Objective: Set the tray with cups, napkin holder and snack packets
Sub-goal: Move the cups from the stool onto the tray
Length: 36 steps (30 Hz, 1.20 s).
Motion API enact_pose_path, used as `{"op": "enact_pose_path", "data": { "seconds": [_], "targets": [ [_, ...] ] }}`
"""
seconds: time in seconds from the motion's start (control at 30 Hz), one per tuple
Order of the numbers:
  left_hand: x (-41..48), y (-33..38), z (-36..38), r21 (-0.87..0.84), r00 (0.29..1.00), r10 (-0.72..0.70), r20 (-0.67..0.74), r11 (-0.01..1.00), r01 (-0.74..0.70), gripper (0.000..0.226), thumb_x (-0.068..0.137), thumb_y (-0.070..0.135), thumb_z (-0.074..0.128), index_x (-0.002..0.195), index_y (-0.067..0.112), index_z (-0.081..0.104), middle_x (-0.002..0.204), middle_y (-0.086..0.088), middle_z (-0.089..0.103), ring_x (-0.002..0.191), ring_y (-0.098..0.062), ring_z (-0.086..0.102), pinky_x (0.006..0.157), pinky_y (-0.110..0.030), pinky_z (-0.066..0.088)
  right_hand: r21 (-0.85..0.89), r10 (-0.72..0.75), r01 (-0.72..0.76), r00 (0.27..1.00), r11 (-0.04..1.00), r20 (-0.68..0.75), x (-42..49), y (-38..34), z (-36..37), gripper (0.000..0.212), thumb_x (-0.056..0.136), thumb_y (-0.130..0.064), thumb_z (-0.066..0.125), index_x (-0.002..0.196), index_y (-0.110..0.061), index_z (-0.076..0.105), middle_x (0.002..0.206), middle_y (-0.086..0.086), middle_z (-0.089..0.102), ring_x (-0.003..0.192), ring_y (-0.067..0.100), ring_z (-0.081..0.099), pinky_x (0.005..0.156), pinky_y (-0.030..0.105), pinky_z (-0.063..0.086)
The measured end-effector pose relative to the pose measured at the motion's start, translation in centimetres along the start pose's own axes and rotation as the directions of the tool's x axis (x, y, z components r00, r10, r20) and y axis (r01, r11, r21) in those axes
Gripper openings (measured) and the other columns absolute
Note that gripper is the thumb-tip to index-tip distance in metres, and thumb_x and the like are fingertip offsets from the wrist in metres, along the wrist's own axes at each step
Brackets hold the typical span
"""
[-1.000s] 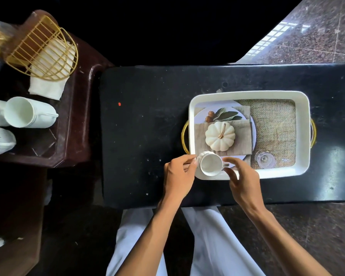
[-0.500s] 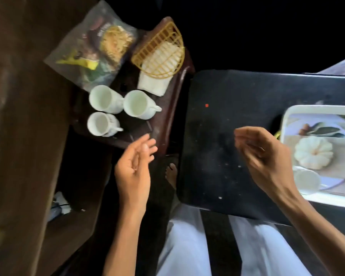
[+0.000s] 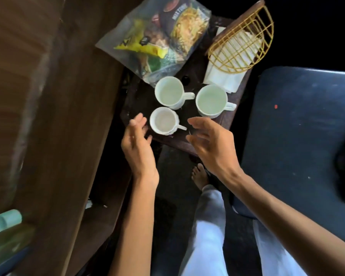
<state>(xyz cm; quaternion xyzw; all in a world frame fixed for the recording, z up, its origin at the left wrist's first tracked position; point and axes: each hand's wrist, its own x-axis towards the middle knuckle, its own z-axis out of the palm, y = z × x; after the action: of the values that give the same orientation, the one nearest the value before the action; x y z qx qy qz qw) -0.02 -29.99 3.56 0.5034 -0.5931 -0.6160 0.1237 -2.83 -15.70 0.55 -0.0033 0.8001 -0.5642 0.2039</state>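
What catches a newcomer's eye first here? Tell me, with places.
The left hand and right hand flank the nearest cup on a dark side table, neither gripping it. Two more cups stand behind it; beyond lie a bag of snack packets, left, and a gold wire napkin holder, right.

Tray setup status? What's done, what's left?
Done: one cup was set on the tray a second ago. In hand: nothing yet; the left hand and right hand, both open, flank the nearest cup on the side table without gripping it. Left: that cup, a second cup, a third cup, the napkin holder and the snack packets.
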Motion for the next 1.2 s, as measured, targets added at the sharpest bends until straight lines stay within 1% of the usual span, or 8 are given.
{"op": "enact_pose_path", "data": {
  "seconds": [0.27,0.4,0.57,0.73,0.87,1.0,1.1,1.2],
  "targets": [
    [0.5,-2.2,0.2,-0.008,0.998,0.021,0.06,1.0,-0.02,0.043,0.109,0.032,0.039,0.136,0.006,0.061,0.141,-0.008,0.064,0.132,-0.016,0.059,0.11,-0.037,0.05,-0.065,-0.035,0.034,0.999,0.997,-0.014,0.9,0.7,3.0,0.026,0.09,-0.012,0.072,0.116,-0.015,0.07,0.102,-0.012,0.072,0.093,-0.002,0.069,0.083,0.009,0.054],
    [0.6,-2.4,0.3,-0.014,0.999,0.006,0.049,1.0,-0.005,0.046,0.109,0.033,0.037,0.13,0.003,0.066,0.136,-0.009,0.067,0.127,-0.015,0.062,0.109,-0.036,0.051,-0.048,-0.056,0.055,0.998,0.997,-0.039,1.4,1.1,2.9,0.014,0.092,-0.013,0.069,0.103,-0.02,0.074,0.083,-0.029,0.067,0.084,-0.013,0.067,0.075,0.005,0.05],
    [-2.1,-2.5,0.1,0.059,0.998,0.052,0.034,0.997,-0.054,0.04,0.109,0.03,0.04,0.121,0.007,0.071,0.12,-0.005,0.074,0.117,-0.013,0.069,0.103,-0.038,0.056,-0.067,-0.092,0.089,0.994,0.994,-0.051,-0.1,1.6,0.4,0.012,0.091,-0.014,0.07,0.101,-0.02,0.073,0.083,-0.024,0.068,0.084,-0.008,0.069,0.073,0.007,0.052],
    [-8.8,-4.3,1.6,0.06,0.99,0.052,0.132,0.996,-0.06,0.038,0.104,0.034,0.044,0.114,0.011,0.073,0.115,-0.004,0.076,0.115,-0.012,0.07,0.098,-0.039,0.058,-0.039,-0.012,0.01,0.998,0.999,-0.058,-4.9,3.3,-6.5,0.01,0.092,-0.017,0.069,0.098,-0.024,0.072,0.089,-0.012,0.076,0.083,-0.001,0.073,0.074,0.019,0.059],
    [-15.3,-6.6,6.5,0.01,0.972,0.02,0.235,1.0,-0.023,0.032,0.103,0.033,0.045,0.114,0.02,0.072,0.114,0.006,0.077,0.113,-0.007,0.07,0.096,-0.032,0.059,-0.125,0.027,-0.042,0.992,0.991,-0.12,-8.4,5.3,-14.3,0.015,0.093,-0.015,0.069,0.1,-0.028,0.072,0.091,-0.022,0.073,0.087,-0.006,0.07,0.077,0.008,0.051],
    [-20.5,-8.6,13.8,0.038,0.938,-0.047,0.344,0.999,0.036,0.039,0.099,0.036,0.046,0.124,0.018,0.07,0.127,-0.003,0.07,0.118,-0.014,0.068,0.1,-0.045,0.057,-0.24,0.057,-0.106,0.978,0.965,-0.202,-10.1,7.4,-23.2,0.01,0.091,-0.018,0.071,0.098,-0.025,0.073,0.087,-0.023,0.071,0.082,-0.01,0.068,0.072,0.004,0.047],
    [-23.7,-9.7,19.0,0.116,0.902,-0.058,0.428,0.993,0.008,0.042,0.096,0.043,0.048,0.116,0.019,0.076,0.112,0.004,0.069,0.108,-0.016,0.07,0.096,-0.052,0.057,-0.248,0.07,-0.143,0.956,0.958,-0.284,-10.8,9.3,-29.2,0.01,0.091,-0.017,0.071,0.096,-0.025,0.07,0.086,-0.018,0.07,0.079,-0.017,0.065,0.071,0.002,0.047],
    [-25.8,-11.0,23.3,0.173,0.832,-0.113,0.544,0.985,0.021,0.051,0.096,0.043,0.043,0.112,0.007,0.076,0.112,-0.011,0.073,0.103,-0.023,0.072,0.091,-0.054,0.059,-0.245,0.091,-0.18,0.937,0.953,-0.337,-11.0,11.9,-34.1,0.008,0.09,-0.009,0.07,0.099,-0.01,0.07,0.086,-0.006,0.07,0.076,-0.023,0.062,0.069,-0.001,0.045]
  ]
}}
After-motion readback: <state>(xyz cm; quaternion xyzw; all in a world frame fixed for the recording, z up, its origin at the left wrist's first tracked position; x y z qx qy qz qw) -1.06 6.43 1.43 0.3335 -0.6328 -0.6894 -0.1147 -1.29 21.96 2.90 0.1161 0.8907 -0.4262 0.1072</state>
